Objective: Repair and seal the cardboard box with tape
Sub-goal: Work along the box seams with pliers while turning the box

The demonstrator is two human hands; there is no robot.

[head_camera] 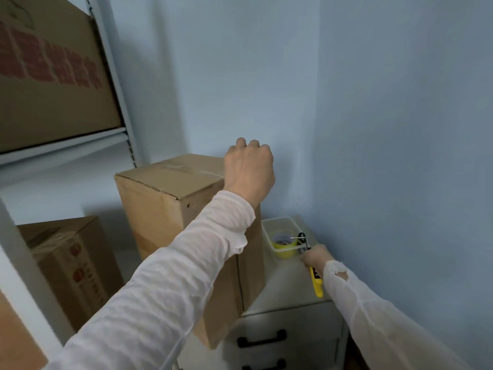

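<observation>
**Q:** What is on your left?

**A:** A grey metal shelf rack [117, 84] carrying a large brown carton with red print [50, 76]; a smaller printed carton [72, 265] sits below it.

**Q:** And the thing to be repaired?

**A:** The tall brown cardboard box [165, 209] stands upright, partly on the white drawer cabinet [288, 324], its top flaps already crossed by a strip of tape. My left hand [249, 169] is curled in a loose fist at the box's far top corner; whether it touches the cardboard, I cannot tell. I judge the box stiff but light, liable to tip, best steadied by its top edges.

**Q:** To the right?

**A:** On the cabinet's surface, a clear plastic tub [280, 225] holds a yellow roll of tape [283, 243] and black-handled scissors [302, 237]. My right hand [316, 257] is closed around a yellow utility knife [317, 285], just beside the tub.
</observation>
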